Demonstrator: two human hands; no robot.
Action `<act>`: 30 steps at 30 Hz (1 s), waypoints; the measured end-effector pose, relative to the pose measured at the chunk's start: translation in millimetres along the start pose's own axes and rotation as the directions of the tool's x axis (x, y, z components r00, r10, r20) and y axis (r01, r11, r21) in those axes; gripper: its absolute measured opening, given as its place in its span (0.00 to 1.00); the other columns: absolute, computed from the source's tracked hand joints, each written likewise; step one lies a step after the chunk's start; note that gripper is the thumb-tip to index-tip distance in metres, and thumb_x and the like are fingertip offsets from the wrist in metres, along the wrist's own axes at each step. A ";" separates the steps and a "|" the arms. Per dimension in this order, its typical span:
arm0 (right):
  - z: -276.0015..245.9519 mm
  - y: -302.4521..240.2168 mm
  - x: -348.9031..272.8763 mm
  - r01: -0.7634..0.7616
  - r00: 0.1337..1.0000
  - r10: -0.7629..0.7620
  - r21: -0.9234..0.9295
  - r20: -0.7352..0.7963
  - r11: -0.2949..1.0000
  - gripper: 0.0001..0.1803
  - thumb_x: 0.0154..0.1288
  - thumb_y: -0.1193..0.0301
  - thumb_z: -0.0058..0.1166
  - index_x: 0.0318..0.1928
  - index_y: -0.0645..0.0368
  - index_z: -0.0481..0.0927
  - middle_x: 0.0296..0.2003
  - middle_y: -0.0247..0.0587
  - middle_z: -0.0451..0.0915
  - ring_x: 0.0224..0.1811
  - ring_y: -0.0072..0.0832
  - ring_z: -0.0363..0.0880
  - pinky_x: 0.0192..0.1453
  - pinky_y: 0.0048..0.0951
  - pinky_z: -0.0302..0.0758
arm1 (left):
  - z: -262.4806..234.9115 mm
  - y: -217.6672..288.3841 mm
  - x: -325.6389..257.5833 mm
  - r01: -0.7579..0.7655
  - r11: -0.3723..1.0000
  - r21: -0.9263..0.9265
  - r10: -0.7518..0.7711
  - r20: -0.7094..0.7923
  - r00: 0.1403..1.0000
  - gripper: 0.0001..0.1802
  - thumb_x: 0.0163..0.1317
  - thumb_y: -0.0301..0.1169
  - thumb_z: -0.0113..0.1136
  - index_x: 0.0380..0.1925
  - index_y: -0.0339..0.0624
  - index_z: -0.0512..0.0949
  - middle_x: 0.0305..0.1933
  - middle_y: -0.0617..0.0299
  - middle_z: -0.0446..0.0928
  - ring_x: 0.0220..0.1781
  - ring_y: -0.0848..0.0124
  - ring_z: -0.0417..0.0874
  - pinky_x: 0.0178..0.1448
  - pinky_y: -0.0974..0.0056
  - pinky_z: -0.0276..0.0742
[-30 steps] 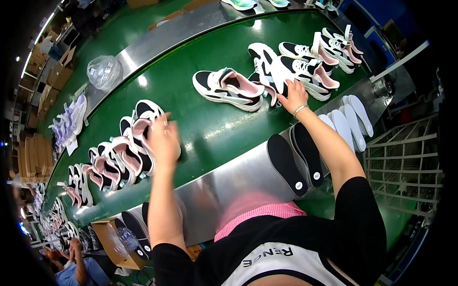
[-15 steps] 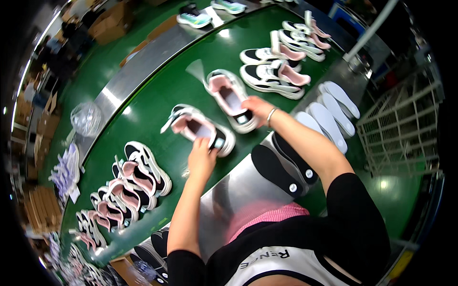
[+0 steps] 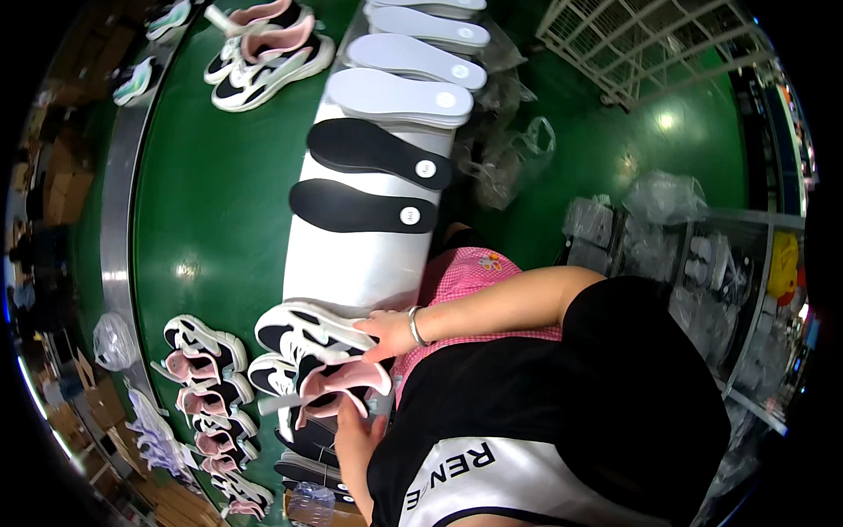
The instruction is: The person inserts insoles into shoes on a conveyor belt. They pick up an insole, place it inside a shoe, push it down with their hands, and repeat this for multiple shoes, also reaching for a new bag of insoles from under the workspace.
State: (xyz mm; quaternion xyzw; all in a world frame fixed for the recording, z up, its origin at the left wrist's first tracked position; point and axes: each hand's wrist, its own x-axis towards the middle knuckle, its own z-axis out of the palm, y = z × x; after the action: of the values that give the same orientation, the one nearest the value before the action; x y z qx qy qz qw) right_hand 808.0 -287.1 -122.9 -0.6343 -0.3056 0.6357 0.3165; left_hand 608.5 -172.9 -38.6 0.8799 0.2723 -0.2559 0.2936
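Note:
Two black-and-white sneakers with pink lining lie close together against my body, over the metal ledge (image 3: 342, 272). My right hand (image 3: 387, 334) is closed on the heel end of the farther sneaker (image 3: 303, 327), which is tipped on its side. At the nearer sneaker (image 3: 334, 384), my left hand (image 3: 353, 432) grips the heel end, its fingers partly hidden by the shoe. That shoe's pink collar and tongue face up. Just beyond them on the ledge rest two black insoles (image 3: 360, 208), each with a round white sticker.
Several white insoles (image 3: 395, 95) lie farther along the ledge. On the green conveyor belt (image 3: 189, 220), sneakers stand in a row (image 3: 206, 347) at left, with another pair (image 3: 272, 70) at the far end. Stacked dark insoles (image 3: 303, 470) sit below. A wire cart (image 3: 641, 44) and shelving (image 3: 746, 307) are at right.
My view has turned to the right. Both hands have brought the two sneakers from over the green belt in to the ledge by my body, and the farther one has tipped sideways.

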 end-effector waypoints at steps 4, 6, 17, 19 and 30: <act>-26.1 21.8 -39.0 0.207 0.978 -0.205 0.103 -0.028 0.973 0.23 0.57 0.57 0.48 0.43 0.66 0.73 0.31 0.49 0.78 0.34 0.33 0.78 0.39 0.30 0.72 | -52.6 48.5 -8.4 -0.023 0.999 0.031 0.025 -0.084 0.996 0.13 0.52 0.30 0.59 0.36 0.33 0.74 0.30 0.50 0.76 0.23 0.65 0.78 0.28 0.67 0.72; -45.2 57.5 -64.1 0.113 0.991 -0.132 0.366 0.029 0.924 0.20 0.59 0.59 0.48 0.43 0.63 0.75 0.33 0.44 0.79 0.33 0.27 0.78 0.37 0.24 0.73 | -56.3 93.1 0.1 -0.170 0.968 -0.184 0.105 -0.318 0.942 0.07 0.57 0.25 0.53 0.34 0.32 0.74 0.28 0.54 0.76 0.26 0.72 0.77 0.32 0.71 0.71; -75.1 435.1 -174.5 0.018 0.329 0.399 0.428 -0.856 0.904 0.10 0.54 0.74 0.48 0.37 0.60 0.77 0.32 0.50 0.78 0.35 0.40 0.77 0.39 0.32 0.73 | 168.9 295.3 173.8 -0.310 0.900 -0.306 0.370 0.159 0.916 0.10 0.58 0.27 0.52 0.40 0.37 0.74 0.37 0.53 0.76 0.36 0.66 0.78 0.41 0.68 0.73; -107.1 457.2 -188.5 -0.065 0.373 0.493 0.508 -0.786 0.859 0.11 0.56 0.72 0.44 0.39 0.59 0.76 0.36 0.50 0.76 0.40 0.45 0.74 0.43 0.36 0.71 | 218.3 329.5 217.8 -0.160 0.896 -0.414 0.315 0.341 0.886 0.12 0.62 0.29 0.49 0.42 0.33 0.72 0.39 0.56 0.76 0.44 0.72 0.76 0.48 0.71 0.69; -228.0 649.4 -73.5 -0.502 0.315 0.031 -0.139 -0.948 0.854 0.14 0.51 0.75 0.46 0.41 0.59 0.75 0.40 0.45 0.76 0.42 0.39 0.74 0.55 0.35 0.64 | 557.6 394.2 519.9 -0.293 0.930 -0.221 0.357 0.355 0.864 0.13 0.59 0.26 0.42 0.40 0.32 0.72 0.37 0.53 0.76 0.38 0.65 0.77 0.43 0.65 0.71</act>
State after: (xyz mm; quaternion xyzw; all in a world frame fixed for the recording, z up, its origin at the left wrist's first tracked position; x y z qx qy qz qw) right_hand 1026.1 -746.1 -592.9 -0.9712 -0.0879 0.1325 0.1775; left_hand 1069.4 -635.5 -595.5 0.8183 0.0755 -0.3494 0.4501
